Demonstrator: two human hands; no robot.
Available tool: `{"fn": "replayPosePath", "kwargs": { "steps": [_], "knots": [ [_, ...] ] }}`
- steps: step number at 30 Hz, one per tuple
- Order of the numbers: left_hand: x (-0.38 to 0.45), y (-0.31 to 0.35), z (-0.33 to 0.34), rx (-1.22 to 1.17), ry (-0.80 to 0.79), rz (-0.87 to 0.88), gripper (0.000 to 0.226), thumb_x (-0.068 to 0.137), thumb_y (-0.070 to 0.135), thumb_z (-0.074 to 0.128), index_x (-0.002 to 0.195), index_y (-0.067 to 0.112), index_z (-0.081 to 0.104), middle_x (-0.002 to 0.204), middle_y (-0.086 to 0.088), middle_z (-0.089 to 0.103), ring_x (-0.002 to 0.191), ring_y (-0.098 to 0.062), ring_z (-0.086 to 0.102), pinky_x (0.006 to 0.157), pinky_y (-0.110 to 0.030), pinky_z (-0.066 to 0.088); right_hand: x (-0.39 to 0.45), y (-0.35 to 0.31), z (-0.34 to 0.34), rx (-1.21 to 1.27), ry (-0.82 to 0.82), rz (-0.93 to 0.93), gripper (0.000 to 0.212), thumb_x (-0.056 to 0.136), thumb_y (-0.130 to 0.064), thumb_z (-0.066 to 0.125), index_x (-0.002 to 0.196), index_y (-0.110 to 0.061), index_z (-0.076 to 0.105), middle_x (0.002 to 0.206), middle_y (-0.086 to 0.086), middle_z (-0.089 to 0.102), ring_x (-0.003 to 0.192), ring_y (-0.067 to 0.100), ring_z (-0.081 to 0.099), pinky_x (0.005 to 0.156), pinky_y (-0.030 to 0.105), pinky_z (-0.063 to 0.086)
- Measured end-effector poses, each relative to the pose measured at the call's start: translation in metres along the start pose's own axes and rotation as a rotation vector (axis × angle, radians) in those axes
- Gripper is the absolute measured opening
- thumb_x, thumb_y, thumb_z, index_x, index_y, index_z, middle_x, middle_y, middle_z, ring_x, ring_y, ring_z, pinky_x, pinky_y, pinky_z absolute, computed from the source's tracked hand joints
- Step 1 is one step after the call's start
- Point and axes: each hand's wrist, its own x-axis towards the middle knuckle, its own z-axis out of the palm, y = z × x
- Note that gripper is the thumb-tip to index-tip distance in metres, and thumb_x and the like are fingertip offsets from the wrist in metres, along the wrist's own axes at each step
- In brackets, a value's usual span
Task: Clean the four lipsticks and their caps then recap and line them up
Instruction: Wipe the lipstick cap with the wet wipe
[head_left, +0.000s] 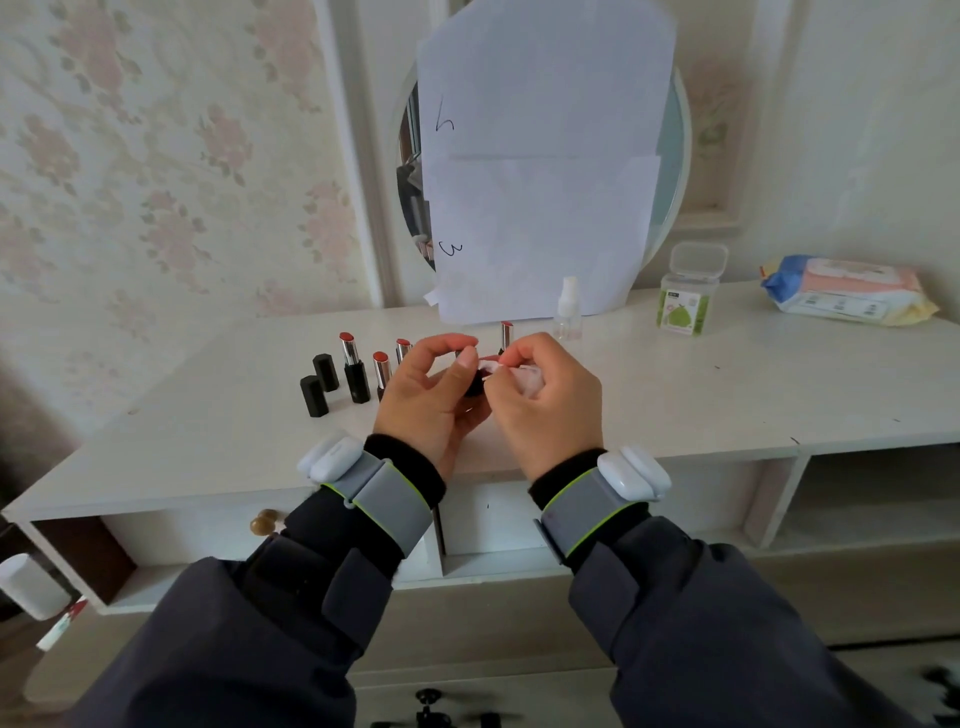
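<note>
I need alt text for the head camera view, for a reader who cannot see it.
Over a white dresser, the left hand holds a black cap while the right hand wipes it with a white wipe. Four uncapped lipsticks and two more caps stand behind, below a paper-covered mirror.

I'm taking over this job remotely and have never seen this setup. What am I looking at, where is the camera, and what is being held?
No robot here: a person's two bare hands, filmed from a head-worn camera looking down at a white dressing table. The left hand holds a small dark item, apparently a lipstick cap; the right hand pinches a white wipe against it. Uncapped lipsticks and two black caps stand to the left. Behind are a spray bottle, a swab box and a wipes pack.
</note>
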Motion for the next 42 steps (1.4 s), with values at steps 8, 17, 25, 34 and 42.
{"fn": "replayPosePath", "kwargs": {
  "steps": [8,17,25,34,42],
  "knots": [
    [0.0008,-0.0019,0.0002,0.025,0.048,0.024,0.016,0.1,0.011,0.05,0.115,0.011,0.055,0.089,-0.011,0.072,0.076,-0.022,0.069,0.067,-0.03,0.058,0.0014,0.0012,0.0011,-0.02,0.024,0.004,0.002,0.074,-0.016,0.063,0.075,-0.017,0.062,0.071,-0.007,0.062,0.07,0.01,0.056,0.066,0.026,0.048],
    [0.004,-0.0002,-0.0001,-0.055,0.04,-0.097,0.031,0.103,0.027,0.045,0.091,0.003,0.06,0.084,-0.012,0.073,0.072,-0.024,0.071,0.066,-0.031,0.058,-0.0008,0.0,0.0006,0.057,-0.032,0.088,0.004,0.069,-0.019,0.063,0.069,-0.015,0.061,0.071,-0.003,0.07,0.071,0.012,0.065,0.066,0.031,0.054],
    [0.0056,-0.0011,-0.0016,-0.043,0.055,-0.13,0.038,0.103,0.031,0.043,0.115,-0.002,0.057,0.103,-0.018,0.072,0.09,-0.027,0.07,0.082,-0.037,0.056,0.0026,0.0018,-0.0002,0.001,0.043,0.126,0.005,0.078,-0.015,0.067,0.076,-0.017,0.063,0.071,-0.007,0.066,0.072,0.01,0.062,0.069,0.029,0.052],
    [0.0064,-0.0018,-0.0022,-0.07,0.036,-0.102,0.025,0.102,0.026,0.046,0.113,0.004,0.053,0.088,-0.012,0.068,0.075,-0.021,0.069,0.068,-0.03,0.056,0.0013,0.0017,0.0017,-0.008,-0.034,0.032,0.006,0.079,-0.013,0.068,0.078,-0.018,0.067,0.074,-0.008,0.066,0.072,0.008,0.059,0.071,0.023,0.05],
    [0.0082,-0.0027,-0.005,-0.102,0.08,-0.082,0.018,0.1,0.024,0.051,0.106,0.008,0.054,0.085,-0.007,0.065,0.08,-0.02,0.065,0.08,-0.036,0.051,0.0037,0.0039,0.0001,0.103,-0.103,0.026,0.012,0.085,-0.011,0.068,0.091,-0.022,0.072,0.095,-0.003,0.068,0.091,0.004,0.061,0.077,0.011,0.046]
  ]
}}
